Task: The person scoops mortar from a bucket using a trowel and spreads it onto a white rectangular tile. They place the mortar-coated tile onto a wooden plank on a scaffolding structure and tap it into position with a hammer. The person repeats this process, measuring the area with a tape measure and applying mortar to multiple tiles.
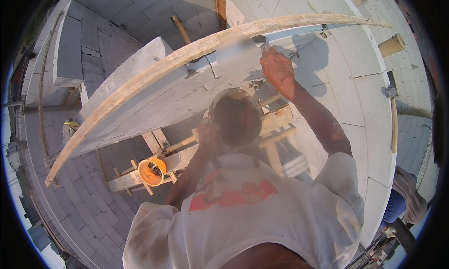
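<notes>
The right arm stretches forward and slightly inward, elbow bent out to the right, and the right hand (278,67) sits raised near the upper edge of the pale block wall (358,96), its knuckles uppermost. Its fingers are curled around a greyish tool (286,50), most of which the hand hides, so its exact shape is hard to tell. The left arm is folded close to the body, with the left hand (206,131) in front of the chest at the left side of a round container (236,119); haze in the picture blurs the fingers, and I cannot tell how far they close on it. The container is in front of the white shirt (243,208), just right of the left hand and nearer the body than the right hand. Its mouth faces the camera, with a pale rim around a dark grey-brown inside; whether that is a filling or only shadow is unclear. A long, weathered wooden strip (187,51) crosses beyond both hands, curved by the lens, passing over the near edge of a white block (140,65). Lower left, an orange bucket (152,172) with dark things inside stands near the left end of a scaffold board (125,180).
</notes>
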`<action>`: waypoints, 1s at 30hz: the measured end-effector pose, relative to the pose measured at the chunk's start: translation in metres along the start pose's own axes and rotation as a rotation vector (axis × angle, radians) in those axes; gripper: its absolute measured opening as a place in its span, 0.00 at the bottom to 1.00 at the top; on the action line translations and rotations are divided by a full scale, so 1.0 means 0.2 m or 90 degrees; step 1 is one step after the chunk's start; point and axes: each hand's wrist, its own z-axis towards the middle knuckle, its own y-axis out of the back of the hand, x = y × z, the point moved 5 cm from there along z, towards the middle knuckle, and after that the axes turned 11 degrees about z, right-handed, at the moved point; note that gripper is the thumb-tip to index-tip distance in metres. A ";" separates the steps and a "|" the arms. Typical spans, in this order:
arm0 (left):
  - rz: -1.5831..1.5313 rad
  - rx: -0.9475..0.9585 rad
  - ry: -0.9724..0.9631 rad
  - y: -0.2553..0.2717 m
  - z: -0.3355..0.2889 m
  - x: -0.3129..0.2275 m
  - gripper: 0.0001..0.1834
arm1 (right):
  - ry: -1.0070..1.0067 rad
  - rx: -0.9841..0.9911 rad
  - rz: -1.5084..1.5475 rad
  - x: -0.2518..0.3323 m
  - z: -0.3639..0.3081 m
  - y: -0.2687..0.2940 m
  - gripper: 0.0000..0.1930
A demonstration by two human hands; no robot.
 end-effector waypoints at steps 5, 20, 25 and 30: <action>0.155 -0.007 -0.125 -0.06 0.04 -0.07 0.04 | -0.104 -0.035 -0.005 -0.33 0.12 -0.04 0.12; 0.134 0.191 -0.031 -0.18 0.21 -0.29 0.07 | -0.312 0.103 0.393 0.15 -1.19 -0.19 0.20; 0.292 0.265 -0.071 -0.31 0.18 -0.47 0.08 | -0.138 0.110 0.210 0.26 -1.25 -0.27 0.18; 0.325 0.398 -0.118 -0.40 0.17 -0.58 0.09 | -0.204 0.087 0.201 0.42 -1.09 -0.39 0.13</action>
